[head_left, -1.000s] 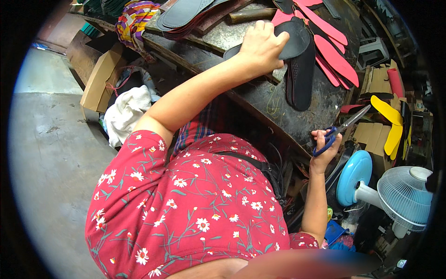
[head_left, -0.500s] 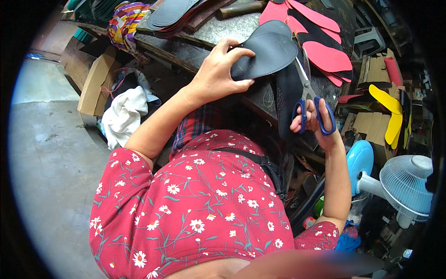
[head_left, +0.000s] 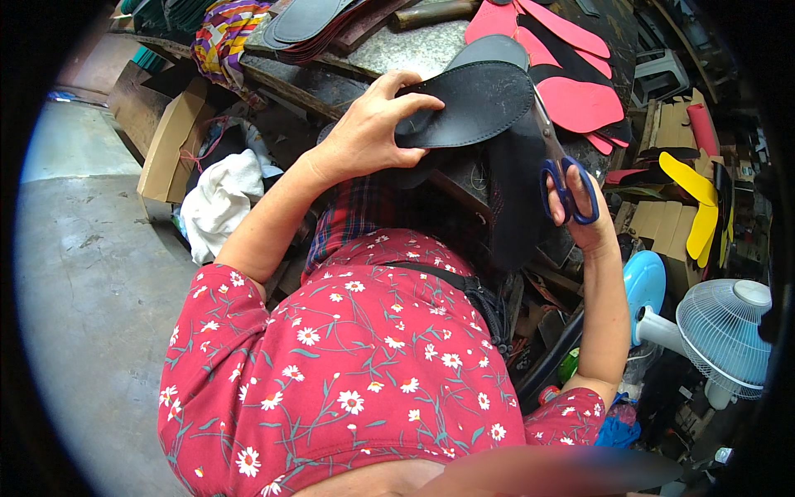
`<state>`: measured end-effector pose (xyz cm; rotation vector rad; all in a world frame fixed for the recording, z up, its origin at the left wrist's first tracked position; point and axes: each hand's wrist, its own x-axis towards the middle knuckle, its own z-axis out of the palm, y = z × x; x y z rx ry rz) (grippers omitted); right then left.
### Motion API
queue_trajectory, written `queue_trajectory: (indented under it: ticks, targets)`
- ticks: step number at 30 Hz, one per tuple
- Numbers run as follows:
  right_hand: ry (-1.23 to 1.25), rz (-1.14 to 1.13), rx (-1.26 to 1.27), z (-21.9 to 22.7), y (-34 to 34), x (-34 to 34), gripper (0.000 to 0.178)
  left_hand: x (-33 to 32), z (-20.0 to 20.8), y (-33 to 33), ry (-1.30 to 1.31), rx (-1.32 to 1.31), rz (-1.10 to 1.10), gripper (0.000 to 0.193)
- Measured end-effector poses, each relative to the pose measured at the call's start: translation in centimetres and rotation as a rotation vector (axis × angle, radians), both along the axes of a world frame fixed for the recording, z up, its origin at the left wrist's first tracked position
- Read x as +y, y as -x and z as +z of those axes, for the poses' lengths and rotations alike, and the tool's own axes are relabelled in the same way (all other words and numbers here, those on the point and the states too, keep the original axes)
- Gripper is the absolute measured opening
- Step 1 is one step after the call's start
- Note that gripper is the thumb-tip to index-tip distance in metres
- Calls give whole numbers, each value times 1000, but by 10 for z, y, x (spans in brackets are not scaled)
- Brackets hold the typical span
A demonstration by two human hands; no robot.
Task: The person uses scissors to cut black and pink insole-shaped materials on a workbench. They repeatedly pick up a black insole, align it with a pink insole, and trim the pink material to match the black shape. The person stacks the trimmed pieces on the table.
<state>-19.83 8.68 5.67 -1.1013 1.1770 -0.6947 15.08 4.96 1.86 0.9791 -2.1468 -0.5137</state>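
Observation:
A black shoe insole (head_left: 480,103) with a stitched rim is held by my left hand (head_left: 377,124), thumb below and fingers over its near end. Its surface faces up, tilted. Scissors (head_left: 550,142) with dark blue handles are in my right hand (head_left: 592,228), fingers through the loops. Their blades point up along the insole's right rim; whether they touch it I cannot tell. Below the insole hangs a dark piece of material (head_left: 515,199); whether it is joined to the insole is unclear. Another black insole (head_left: 497,50) lies just behind on the bench.
Pink insoles (head_left: 580,103) lie on the bench at the right, a stack of dark ones (head_left: 306,25) at the back left. A fan (head_left: 725,331) and yellow insoles (head_left: 700,195) are on my right. On the left are a cardboard box (head_left: 170,157) and white cloth (head_left: 219,203).
The scissors and my right hand have moved a little right and up, and the handles have come closer together. My left hand has shifted slightly left, turning the insole so its surface shows differently.

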Motion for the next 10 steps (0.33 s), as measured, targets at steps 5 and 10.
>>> queue_trajectory:
  ticks: [5, 10]
  targets:
    - [-3, -19, 133, -2, -3, 10, 46, 0, 0, 6, 12, 56, 156, 58]
    - [43, -217, 75, -5, -5, 24, 50, 0, -2, 39, 137, -31, 310, 68]
